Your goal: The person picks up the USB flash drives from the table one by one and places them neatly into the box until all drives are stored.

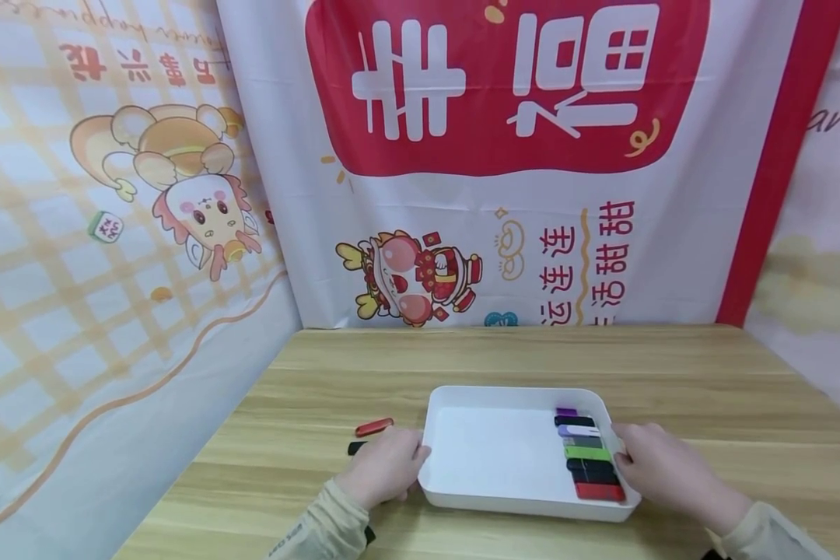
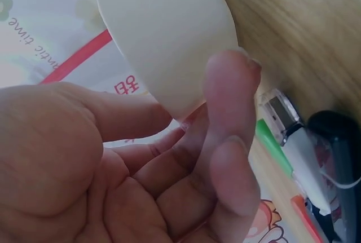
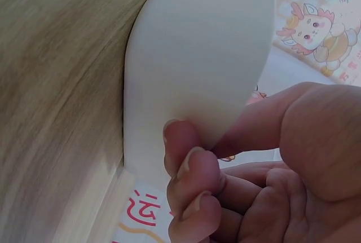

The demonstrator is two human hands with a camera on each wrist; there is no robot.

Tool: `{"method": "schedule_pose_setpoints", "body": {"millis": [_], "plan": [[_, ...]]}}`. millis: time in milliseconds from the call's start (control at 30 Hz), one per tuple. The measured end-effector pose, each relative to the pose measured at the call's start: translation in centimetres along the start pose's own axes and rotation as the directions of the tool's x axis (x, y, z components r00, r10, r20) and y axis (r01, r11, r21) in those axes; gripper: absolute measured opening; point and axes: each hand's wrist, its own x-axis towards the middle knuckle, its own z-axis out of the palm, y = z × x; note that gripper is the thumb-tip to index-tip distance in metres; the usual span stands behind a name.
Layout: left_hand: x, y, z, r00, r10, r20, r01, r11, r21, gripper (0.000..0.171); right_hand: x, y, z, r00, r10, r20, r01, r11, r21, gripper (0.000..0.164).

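A white rectangular tray (image 1: pixel 504 451) rests on the table between my two hands. My left hand (image 1: pixel 390 467) pinches its left rim, thumb on the inner side and fingers outside. The right hand (image 1: pixel 672 470) grips the right rim the same way, its fingertips (image 3: pixel 189 138) against the outer wall. Inside, along the right wall, lies a column of several small flat sticks, among them a red stick (image 1: pixel 600 491), a green stick (image 1: pixel 586 453) and a lilac stick (image 1: pixel 578 430). They resemble USB sticks, but are too small to tell surely.
Left of the tray lie a red stick (image 1: pixel 374 427) and a black stick (image 1: pixel 355 448), partly behind my left hand. The left wrist view shows more loose pieces, including a white stick (image 2: pixel 307 167) and a black one (image 2: pixel 335 127). Printed cloths surround the wooden table (image 1: pixel 364 354).
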Motion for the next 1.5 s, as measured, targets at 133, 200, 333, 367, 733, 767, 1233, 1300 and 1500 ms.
{"method": "schedule_pose_setpoints", "body": {"millis": [133, 200, 333, 367, 733, 767, 1233, 1300, 1500], "plan": [[0.1, -0.3, -0.5, 0.997, 0.041, -0.058, -0.04, 0.999, 0.023, 0.038, -0.1, 0.2, 0.0, 1.0, 0.001, -0.005, -0.001, 1.0, 0.006, 0.027], [0.2, -0.5, -1.1, 0.993, 0.068, -0.098, -0.067, 0.998, 0.023, 0.039, 0.0, 0.3, 0.0, 1.0, 0.009, 0.004, -0.009, 1.0, 0.014, 0.028], [0.3, -1.5, -2.9, 0.983, 0.089, -0.161, -0.085, 0.996, 0.031, 0.035, 0.0, 0.4, -0.1, 0.999, 0.018, 0.026, -0.019, 0.999, 0.029, 0.034], [0.3, -1.9, -3.5, 0.98, 0.091, -0.179, -0.083, 0.995, 0.052, 0.033, 0.1, 0.4, -0.1, 0.999, 0.018, 0.027, -0.019, 0.999, 0.033, 0.034], [2.1, -7.2, -7.4, 0.971, 0.236, -0.023, -0.217, 0.925, 0.313, 0.009, 0.2, 0.5, -0.4, 1.0, 0.014, 0.027, -0.015, 1.0, 0.024, 0.034], [2.3, -7.5, -7.4, 0.973, 0.233, 0.005, -0.223, 0.924, 0.312, 0.007, 0.2, 0.5, -0.4, 1.0, 0.015, 0.028, -0.015, 1.0, 0.024, 0.034], [3.8, -11.3, -6.4, 0.98, 0.174, 0.092, -0.192, 0.95, 0.245, 0.015, 0.1, 0.3, -0.2, 1.0, -0.014, 0.004, 0.014, 1.0, 0.02, 0.032], [4.0, -11.5, -6.3, 0.981, 0.171, 0.092, -0.189, 0.95, 0.248, 0.016, 0.1, 0.3, -0.2, 1.0, -0.018, -0.003, 0.018, 1.0, 0.013, 0.031], [4.3, -11.7, -6.1, 0.985, 0.146, 0.086, -0.164, 0.952, 0.257, 0.018, 0.1, 0.4, -0.2, 1.0, -0.02, -0.012, 0.02, 1.0, 0.01, 0.03]]}}
